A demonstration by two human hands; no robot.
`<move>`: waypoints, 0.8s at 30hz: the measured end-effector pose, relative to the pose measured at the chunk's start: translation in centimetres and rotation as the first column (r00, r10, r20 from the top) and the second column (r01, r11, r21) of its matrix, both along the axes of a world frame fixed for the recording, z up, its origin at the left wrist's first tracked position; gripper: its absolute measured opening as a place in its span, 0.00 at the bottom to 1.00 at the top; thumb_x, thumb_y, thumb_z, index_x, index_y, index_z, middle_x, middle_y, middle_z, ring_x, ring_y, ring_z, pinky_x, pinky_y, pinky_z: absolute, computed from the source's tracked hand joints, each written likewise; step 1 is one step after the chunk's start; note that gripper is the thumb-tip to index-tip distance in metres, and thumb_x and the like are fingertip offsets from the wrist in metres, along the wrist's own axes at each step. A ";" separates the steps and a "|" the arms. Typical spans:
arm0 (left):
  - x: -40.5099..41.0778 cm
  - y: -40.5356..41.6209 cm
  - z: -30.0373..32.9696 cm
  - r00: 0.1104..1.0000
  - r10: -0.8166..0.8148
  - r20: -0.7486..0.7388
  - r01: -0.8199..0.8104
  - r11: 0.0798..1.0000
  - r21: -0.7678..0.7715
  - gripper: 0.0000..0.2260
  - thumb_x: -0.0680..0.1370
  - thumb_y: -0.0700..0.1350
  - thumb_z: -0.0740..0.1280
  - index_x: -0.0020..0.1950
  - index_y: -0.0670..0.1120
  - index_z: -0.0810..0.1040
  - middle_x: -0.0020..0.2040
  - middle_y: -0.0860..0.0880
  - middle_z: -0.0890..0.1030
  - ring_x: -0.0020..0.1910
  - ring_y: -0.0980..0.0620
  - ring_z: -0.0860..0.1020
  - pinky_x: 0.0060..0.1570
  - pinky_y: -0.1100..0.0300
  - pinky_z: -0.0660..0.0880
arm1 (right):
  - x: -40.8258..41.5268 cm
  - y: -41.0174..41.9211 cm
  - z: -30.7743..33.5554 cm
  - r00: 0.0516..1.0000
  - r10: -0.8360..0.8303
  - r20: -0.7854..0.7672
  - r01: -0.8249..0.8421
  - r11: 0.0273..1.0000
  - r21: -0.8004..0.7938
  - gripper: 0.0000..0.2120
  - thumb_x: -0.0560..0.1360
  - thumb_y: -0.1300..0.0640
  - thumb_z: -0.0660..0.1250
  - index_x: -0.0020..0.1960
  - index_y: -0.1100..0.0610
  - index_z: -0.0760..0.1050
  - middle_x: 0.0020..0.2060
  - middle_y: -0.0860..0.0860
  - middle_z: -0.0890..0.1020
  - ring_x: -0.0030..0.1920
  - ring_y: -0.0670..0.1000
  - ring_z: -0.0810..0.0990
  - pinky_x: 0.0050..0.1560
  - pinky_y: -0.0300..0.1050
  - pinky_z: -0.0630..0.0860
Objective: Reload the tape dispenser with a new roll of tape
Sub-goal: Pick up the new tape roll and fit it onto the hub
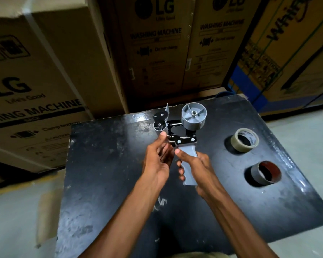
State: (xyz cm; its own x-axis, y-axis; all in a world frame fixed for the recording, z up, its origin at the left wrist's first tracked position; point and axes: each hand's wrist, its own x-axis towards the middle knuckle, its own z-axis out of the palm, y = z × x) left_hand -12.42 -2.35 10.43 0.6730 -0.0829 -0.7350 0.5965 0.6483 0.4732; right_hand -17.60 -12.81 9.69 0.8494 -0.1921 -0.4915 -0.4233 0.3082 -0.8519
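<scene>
- Fingers first: right hand (194, 170) is wrapped round the grey pistol handle of the tape dispenser (183, 131), thumb up near the top of the grip, the other fingers curled in from the far side. Solid full grip.
- Left hand (158, 157) is mostly loose and open, palm turned in toward the frame, with one fingertip touching up near the grey roller guard at the front. Steadying it, not really clamping anything.
- Dispenser is held up over the black table (108, 164), not resting on it. Its grey spool hub (194, 116) is bare, so no roll is loaded yet.
- New tape roll (244, 140), clear/tan, lies flat on the table off to the right, well apart from the hands. Nearer the camera is an empty cardboard core (265, 173), grey outside, reddish inside.
- Handling guess: the dispenser looks stiff plastic and metal, light enough for one hand. Keep hold by the handle and stay off the front end, since the cutter blade probably sits there.
- The roll should be rigid and light-ish. I'd grab it by the outer rim, fingers across the edge, so the centre hole stays free to push onto the hub. Tape surface looks glossy, may be a bit slippery.
- LG washing machine boxes (157, 43) stacked behind, not in the way.
</scene>
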 end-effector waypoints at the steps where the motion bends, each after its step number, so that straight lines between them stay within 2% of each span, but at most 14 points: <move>1: 0.0 0.0 0.0 1.000 -0.016 -0.007 0.016 1.000 -0.006 0.09 0.74 0.45 0.75 0.40 0.42 0.78 0.31 0.48 0.80 0.36 0.50 0.79 0.45 0.57 0.78 | 0.1 -0.1 -0.1 1.000 0.001 -0.006 -0.001 1.000 -0.005 0.08 0.77 0.57 0.73 0.44 0.60 0.79 0.29 0.53 0.78 0.24 0.49 0.73 0.24 0.40 0.70; 3: 0.1 -0.1 -0.4 0.999 -0.032 -0.018 0.032 0.999 0.010 0.12 0.73 0.46 0.76 0.49 0.40 0.81 0.38 0.46 0.81 0.38 0.49 0.80 0.45 0.57 0.78 | 0.3 -0.2 -0.3 1.000 0.009 -0.021 -0.009 1.000 -0.006 0.08 0.77 0.57 0.73 0.43 0.60 0.78 0.29 0.53 0.78 0.24 0.49 0.73 0.24 0.40 0.70; 5: 0.1 0.0 -1.0 0.998 -0.050 -0.035 0.051 0.998 0.029 0.19 0.71 0.49 0.76 0.56 0.38 0.81 0.44 0.44 0.83 0.44 0.47 0.81 0.52 0.54 0.78 | 0.4 -0.3 -0.6 0.999 0.021 -0.033 -0.021 1.000 -0.003 0.07 0.77 0.57 0.73 0.43 0.60 0.78 0.29 0.53 0.78 0.24 0.49 0.73 0.24 0.39 0.70; 8: 0.0 0.1 -1.6 0.991 -0.117 -0.070 0.123 0.989 0.079 0.25 0.67 0.56 0.76 0.57 0.41 0.84 0.57 0.46 0.84 0.60 0.46 0.79 0.71 0.47 0.69 | 0.5 -0.4 -0.9 0.998 0.032 -0.049 -0.032 0.999 0.015 0.07 0.77 0.57 0.74 0.46 0.60 0.79 0.29 0.53 0.78 0.24 0.48 0.73 0.24 0.40 0.70; 10: -0.1 0.2 -1.7 0.987 -0.135 -0.086 0.144 0.984 0.104 0.26 0.67 0.57 0.76 0.59 0.44 0.84 0.60 0.47 0.84 0.62 0.48 0.78 0.74 0.47 0.63 | 0.6 -0.5 -1.2 0.998 0.039 -0.057 -0.038 0.999 0.027 0.08 0.77 0.57 0.74 0.47 0.60 0.78 0.29 0.52 0.78 0.25 0.49 0.73 0.24 0.40 0.70; 12: -0.2 0.3 -1.7 0.987 -0.126 -0.101 0.137 0.984 0.113 0.26 0.68 0.57 0.75 0.60 0.44 0.83 0.59 0.48 0.84 0.59 0.50 0.79 0.69 0.50 0.66 | 0.8 -0.4 -1.4 0.997 0.047 -0.065 -0.045 0.999 0.028 0.07 0.76 0.56 0.74 0.46 0.59 0.78 0.29 0.52 0.78 0.25 0.49 0.73 0.24 0.40 0.69; 15: -0.4 0.2 -1.6 0.990 -0.086 -0.116 0.099 0.989 0.109 0.24 0.69 0.56 0.75 0.59 0.43 0.84 0.56 0.48 0.85 0.56 0.52 0.80 0.49 0.56 0.70 | 0.8 -0.3 -1.7 0.996 0.056 -0.069 -0.053 0.998 0.037 0.07 0.76 0.56 0.74 0.45 0.59 0.78 0.29 0.52 0.78 0.25 0.49 0.73 0.25 0.40 0.69; 16: -0.5 0.1 -1.9 0.990 -0.073 -0.119 0.086 0.990 0.112 0.23 0.69 0.56 0.76 0.58 0.43 0.84 0.56 0.48 0.85 0.56 0.52 0.81 0.49 0.56 0.70 | 0.9 -0.2 -1.8 0.996 0.055 -0.070 -0.052 0.998 0.041 0.07 0.76 0.56 0.74 0.45 0.58 0.78 0.29 0.52 0.78 0.25 0.49 0.73 0.25 0.40 0.69; 19: -0.7 -0.2 -2.9 0.994 -0.024 -0.108 0.035 0.994 0.103 0.25 0.65 0.55 0.79 0.56 0.41 0.85 0.53 0.45 0.87 0.54 0.49 0.83 0.60 0.50 0.77 | 1.2 0.0 -1.9 0.997 0.033 -0.071 -0.029 0.998 0.061 0.07 0.77 0.58 0.73 0.42 0.59 0.78 0.29 0.52 0.77 0.24 0.49 0.72 0.24 0.39 0.68; 20: -0.9 -0.4 -3.1 0.995 -0.025 -0.101 0.035 0.995 0.097 0.28 0.62 0.56 0.80 0.56 0.41 0.85 0.53 0.44 0.87 0.50 0.47 0.83 0.56 0.50 0.79 | 1.4 0.1 -1.9 0.997 0.026 -0.068 -0.022 0.998 0.066 0.07 0.77 0.58 0.73 0.42 0.59 0.78 0.28 0.52 0.77 0.24 0.48 0.72 0.24 0.38 0.68; 22: -1.2 -0.7 -3.3 0.995 -0.039 -0.091 0.046 0.996 0.082 0.31 0.60 0.58 0.80 0.55 0.41 0.85 0.51 0.44 0.87 0.39 0.46 0.81 0.39 0.54 0.77 | 1.7 0.2 -2.0 0.998 0.024 -0.062 -0.020 0.998 0.067 0.07 0.77 0.58 0.72 0.43 0.60 0.79 0.27 0.52 0.76 0.23 0.48 0.72 0.23 0.38 0.68; 24: -1.3 -0.7 -3.6 0.994 -0.049 -0.103 0.057 0.995 0.076 0.29 0.64 0.59 0.79 0.55 0.40 0.85 0.44 0.43 0.85 0.32 0.46 0.78 0.29 0.58 0.74 | 1.8 0.2 -2.1 0.998 0.031 -0.062 -0.028 0.998 0.061 0.07 0.77 0.59 0.72 0.43 0.60 0.79 0.27 0.51 0.76 0.23 0.47 0.72 0.23 0.38 0.68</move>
